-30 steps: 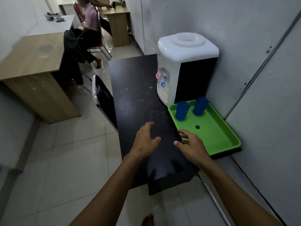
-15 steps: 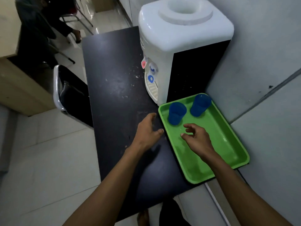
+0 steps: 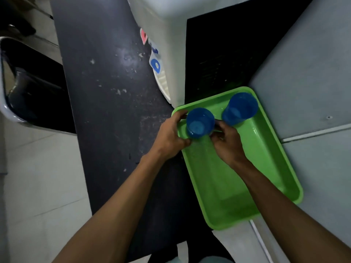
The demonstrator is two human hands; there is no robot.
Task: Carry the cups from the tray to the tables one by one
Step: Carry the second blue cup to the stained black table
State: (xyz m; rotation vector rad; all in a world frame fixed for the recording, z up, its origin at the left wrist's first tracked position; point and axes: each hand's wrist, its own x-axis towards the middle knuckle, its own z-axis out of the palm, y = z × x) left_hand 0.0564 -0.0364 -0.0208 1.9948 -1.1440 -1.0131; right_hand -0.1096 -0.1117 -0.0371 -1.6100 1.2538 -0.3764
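A green tray (image 3: 247, 186) lies on the right part of a black table (image 3: 114, 111). Two blue cups stand upright at its far end. The nearer blue cup (image 3: 199, 123) is at the tray's far left corner, and both my hands are around it. My left hand (image 3: 171, 135) wraps its left side, fingers over the tray rim. My right hand (image 3: 228, 141) touches its right side. The second blue cup (image 3: 240, 109) stands free at the far right corner.
A white water dispenser (image 3: 167, 44) with a black side panel stands on the table just behind the tray. A black chair (image 3: 32, 88) is at the left of the table. A grey wall (image 3: 313, 73) borders the tray's right side. Pale floor tiles lie below left.
Both hands moved forward from the table and tray bed to close around the left blue cup. The camera moved closer and tilted down over the tray.
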